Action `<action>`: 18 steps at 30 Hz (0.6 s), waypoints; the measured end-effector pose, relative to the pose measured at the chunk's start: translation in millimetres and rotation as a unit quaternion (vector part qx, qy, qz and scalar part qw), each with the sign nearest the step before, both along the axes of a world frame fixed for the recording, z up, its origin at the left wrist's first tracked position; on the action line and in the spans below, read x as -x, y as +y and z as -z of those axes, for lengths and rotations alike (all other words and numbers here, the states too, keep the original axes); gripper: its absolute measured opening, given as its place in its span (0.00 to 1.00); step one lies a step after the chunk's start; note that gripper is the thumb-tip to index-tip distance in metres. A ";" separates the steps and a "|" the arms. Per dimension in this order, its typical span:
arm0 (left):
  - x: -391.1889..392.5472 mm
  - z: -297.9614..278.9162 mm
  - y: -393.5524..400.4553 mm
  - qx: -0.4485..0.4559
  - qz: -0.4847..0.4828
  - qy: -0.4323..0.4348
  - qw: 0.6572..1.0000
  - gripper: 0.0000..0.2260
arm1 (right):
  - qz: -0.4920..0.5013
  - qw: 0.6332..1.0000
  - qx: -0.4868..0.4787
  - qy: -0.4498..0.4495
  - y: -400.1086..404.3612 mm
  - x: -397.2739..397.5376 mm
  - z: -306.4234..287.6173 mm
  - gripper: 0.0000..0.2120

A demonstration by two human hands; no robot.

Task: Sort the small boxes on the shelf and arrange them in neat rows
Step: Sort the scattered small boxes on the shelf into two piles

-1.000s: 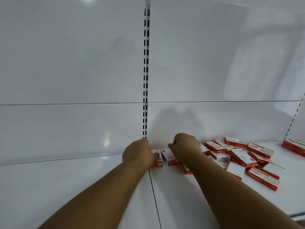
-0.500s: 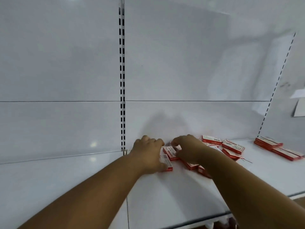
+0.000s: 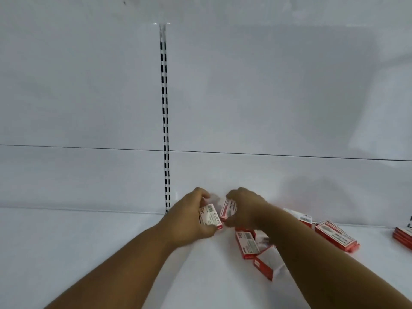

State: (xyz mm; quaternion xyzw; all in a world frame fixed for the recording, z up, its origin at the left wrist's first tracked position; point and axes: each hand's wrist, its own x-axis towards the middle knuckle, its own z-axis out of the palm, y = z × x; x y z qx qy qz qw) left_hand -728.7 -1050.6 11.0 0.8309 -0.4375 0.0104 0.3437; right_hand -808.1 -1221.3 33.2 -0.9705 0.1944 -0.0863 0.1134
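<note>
A white shelf (image 3: pixel 111 253) is seen from above, backed by white panels with a slotted upright (image 3: pixel 164 121) running down to the shelf's back edge. Just right of the foot of that upright, a small red-and-white box (image 3: pixel 210 216) is held in the left hand (image 3: pixel 189 217); the grip is closed round it, with the thumb under its lower edge and the fingers curled over its far end, and the box is tilted with its printed label facing the camera. Immediately right of it, a second box (image 3: pixel 227 209) is gripped by the right hand (image 3: pixel 245 207), whose fingers are curled over the box's top. The two boxes are close together, though it cannot be told whether they touch.

Further right of the upright, loose boxes (image 3: pixel 247 244) are scattered on the shelf beneath the right forearm, lying at different angles and partly hidden by the arm. Beyond them a longer flat box (image 3: pixel 335 238) lies askew, and at the frame's right edge a stack of boxes (image 3: pixel 403 238) is partly cut off.
</note>
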 end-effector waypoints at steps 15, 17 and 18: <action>89.6 -39.5 -79.8 0.366 0.048 0.616 0.696 0.22 | -0.014 0.453 -0.809 -0.373 -30.1 127.9 -19.4 0.23; 105.6 -33.1 -100.9 0.309 0.063 0.607 0.729 0.11 | 0.056 0.494 -0.767 -0.406 -39.5 154.7 -17.1 0.12; 116.4 -28.7 -110.9 0.274 0.069 0.601 0.747 0.07 | 0.095 0.526 -0.733 -0.420 -44.0 169.3 -14.8 0.09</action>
